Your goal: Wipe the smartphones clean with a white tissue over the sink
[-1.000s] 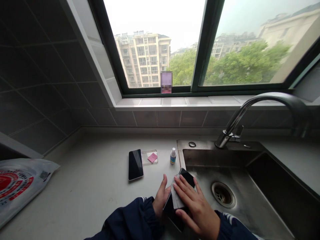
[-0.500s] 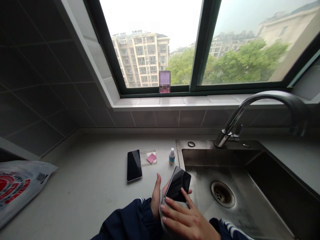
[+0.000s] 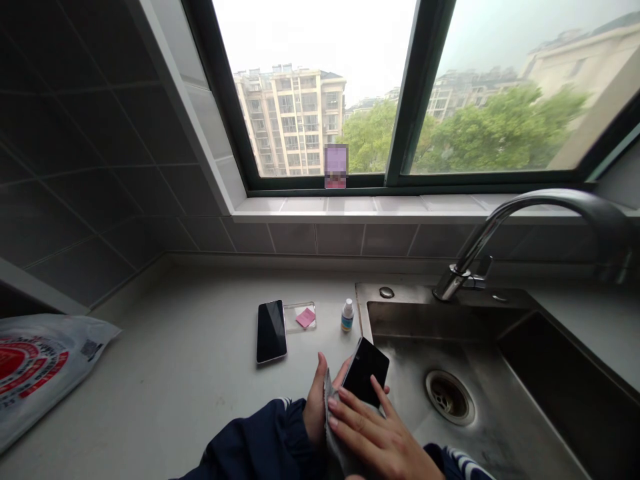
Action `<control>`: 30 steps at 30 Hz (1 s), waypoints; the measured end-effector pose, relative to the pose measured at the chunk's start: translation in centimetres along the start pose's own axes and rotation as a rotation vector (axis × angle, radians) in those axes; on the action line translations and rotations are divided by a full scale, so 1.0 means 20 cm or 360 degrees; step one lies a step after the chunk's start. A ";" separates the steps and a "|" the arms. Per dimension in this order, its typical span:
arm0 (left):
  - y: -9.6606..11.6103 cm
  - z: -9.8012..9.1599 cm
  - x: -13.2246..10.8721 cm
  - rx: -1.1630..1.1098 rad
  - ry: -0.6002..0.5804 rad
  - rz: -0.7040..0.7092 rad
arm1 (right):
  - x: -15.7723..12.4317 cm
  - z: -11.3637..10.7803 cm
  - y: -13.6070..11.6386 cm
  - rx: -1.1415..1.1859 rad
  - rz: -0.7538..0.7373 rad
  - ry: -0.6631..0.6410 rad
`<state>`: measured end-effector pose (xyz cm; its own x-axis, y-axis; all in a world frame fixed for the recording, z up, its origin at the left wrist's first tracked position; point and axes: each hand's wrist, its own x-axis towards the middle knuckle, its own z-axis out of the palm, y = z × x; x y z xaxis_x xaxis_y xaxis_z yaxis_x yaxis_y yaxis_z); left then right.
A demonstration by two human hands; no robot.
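Observation:
My left hand [image 3: 315,405] cradles a black-screened smartphone [image 3: 367,370] from beneath, its thumb raised at the left side and fingertips showing past the right edge. My right hand [image 3: 375,437] lies over the phone's lower half, pressing a grey cloth [image 3: 336,447] on the screen with its fingers. Part of the cloth is hidden under that hand. Beyond the hands stands a small white-capped bottle [image 3: 347,317]. A second phone [image 3: 271,332] rests face up on the counter, beside a clear case [image 3: 292,325] with a pink slip [image 3: 306,318] in it.
A steel sink [image 3: 410,393] with a round drain [image 3: 450,397] lies to the right, under a curved faucet [image 3: 465,250]. At the far left, a printed plastic bag [image 3: 55,367] sits on the pale counter [image 3: 175,380]. A window [image 3: 370,87] rises behind.
The view has shifted slightly, moving the scene a little rightward. Both hands keep the phone and cloth; a little more of the cloth's left edge shows beside the left thumb.

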<state>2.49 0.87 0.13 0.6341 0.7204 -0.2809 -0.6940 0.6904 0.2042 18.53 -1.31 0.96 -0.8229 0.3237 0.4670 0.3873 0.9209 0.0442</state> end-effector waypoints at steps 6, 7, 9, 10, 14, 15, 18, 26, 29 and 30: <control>-0.02 -0.01 0.02 -0.0106 0.0123 0.0067 | -0.01 0.00 0.01 0.0065 0.0138 0.0023; -0.02 -0.02 0.03 -0.0135 0.0137 0.0075 | -0.02 0.00 0.01 0.0079 0.0174 0.0005; -0.02 -0.02 0.03 -0.0197 0.0135 0.0059 | -0.02 0.00 0.01 0.0110 0.0253 -0.0038; -0.01 -0.02 0.03 -0.0215 0.0115 0.0042 | -0.03 0.00 0.01 0.0122 0.0304 -0.0049; -0.01 -0.03 0.02 -0.0074 -0.0088 -0.0022 | -0.05 0.02 0.02 0.0131 0.0437 -0.0078; -0.01 -0.04 0.01 -0.0004 -0.0143 -0.0031 | -0.05 0.02 0.02 0.0131 0.0447 -0.0086; 0.01 -0.05 0.02 0.0166 -0.0221 -0.0032 | -0.06 0.04 0.03 0.0162 0.0475 -0.0085; 0.02 -0.04 0.01 0.0193 -0.0208 0.0044 | -0.07 0.04 0.03 0.0201 0.0580 -0.0045; 0.01 -0.04 0.01 0.0172 -0.0237 -0.0003 | -0.08 0.03 0.05 0.0191 0.0532 -0.0091; 0.02 -0.04 0.01 0.0169 -0.0242 -0.0021 | -0.08 0.03 0.06 0.0197 0.0530 -0.0087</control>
<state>2.11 1.15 -0.62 0.6929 0.7072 -0.1408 -0.6504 0.6973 0.3013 20.05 -0.67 -0.21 -0.6824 0.6184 0.3898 0.5872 0.7813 -0.2115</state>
